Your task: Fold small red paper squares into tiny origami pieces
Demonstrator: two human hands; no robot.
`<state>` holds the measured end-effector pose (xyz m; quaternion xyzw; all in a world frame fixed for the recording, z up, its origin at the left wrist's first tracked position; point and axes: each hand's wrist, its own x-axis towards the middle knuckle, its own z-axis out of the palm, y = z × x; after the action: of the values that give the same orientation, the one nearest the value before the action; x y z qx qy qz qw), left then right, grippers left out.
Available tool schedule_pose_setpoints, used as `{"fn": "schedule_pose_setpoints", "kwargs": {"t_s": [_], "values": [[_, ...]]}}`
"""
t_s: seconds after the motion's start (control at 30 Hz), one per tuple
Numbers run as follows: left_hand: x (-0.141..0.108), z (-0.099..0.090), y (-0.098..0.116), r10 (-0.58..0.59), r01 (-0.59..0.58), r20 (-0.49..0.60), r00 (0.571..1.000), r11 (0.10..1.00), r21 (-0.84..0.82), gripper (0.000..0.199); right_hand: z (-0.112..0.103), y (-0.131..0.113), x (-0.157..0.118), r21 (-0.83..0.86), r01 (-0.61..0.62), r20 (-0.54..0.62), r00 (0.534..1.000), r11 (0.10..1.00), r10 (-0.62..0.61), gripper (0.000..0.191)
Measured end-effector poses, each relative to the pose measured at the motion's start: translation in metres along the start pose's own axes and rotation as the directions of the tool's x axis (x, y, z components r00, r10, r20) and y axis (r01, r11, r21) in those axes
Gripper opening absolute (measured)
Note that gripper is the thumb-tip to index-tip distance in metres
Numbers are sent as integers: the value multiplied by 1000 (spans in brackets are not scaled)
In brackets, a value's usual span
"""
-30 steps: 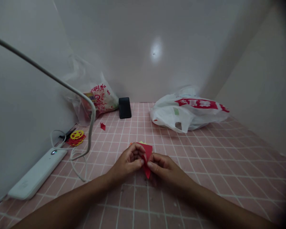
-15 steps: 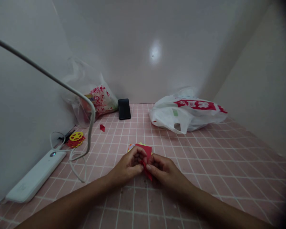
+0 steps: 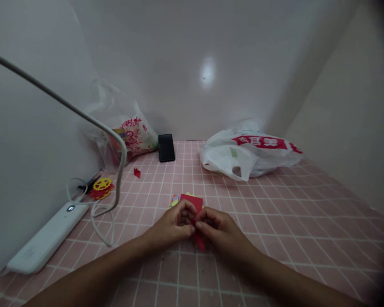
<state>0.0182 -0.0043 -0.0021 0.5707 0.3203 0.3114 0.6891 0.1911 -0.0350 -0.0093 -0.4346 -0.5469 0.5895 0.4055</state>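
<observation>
Between my two hands is a small piece of folded red paper, its lower end pointing down toward me. My left hand pinches it from the left with thumb and curled fingers. From the right, my right hand grips the same paper, the thumb nearly meeting the left one. The fingers hide most of the folds. Just beyond my hands lies a square red sheet on top of some yellow and patterned paper.
A small red folded paper piece lies farther left, near yellow and red cut-outs. A white power strip with a looping cable is at left. Behind stand a phone, a clear bag and a white bag.
The folded paper's lower end has swung down slightly and looks more upright between my fingers. Both hands stay nearly in place, still pinching it.
</observation>
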Motion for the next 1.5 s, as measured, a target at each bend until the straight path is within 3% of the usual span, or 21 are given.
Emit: {"fn": "schedule_pose_setpoints", "kwargs": {"t_s": [0.13, 0.4, 1.2, 1.5], "values": [[-1, -2, -2, -26, 24, -18, 1000, 994, -103, 25, 1, 1, 2, 165, -114, 3, 993, 980, 115, 24], [1, -2, -4, -26, 22, -60, 998, 998, -61, 22, 1, 3, 3, 217, -113, 4, 993, 969, 115, 27], [2, -2, -2, -57, 72, -161, 985, 993, 89, 19, 4, -1, 2, 131, -152, -36, 987, 980, 158, 18], [-1, 0, 3, -63, 76, -147, 987, 994, 84, 18, 4, -6, 2, 103, -163, -49, 985, 981, 168, 17]]}}
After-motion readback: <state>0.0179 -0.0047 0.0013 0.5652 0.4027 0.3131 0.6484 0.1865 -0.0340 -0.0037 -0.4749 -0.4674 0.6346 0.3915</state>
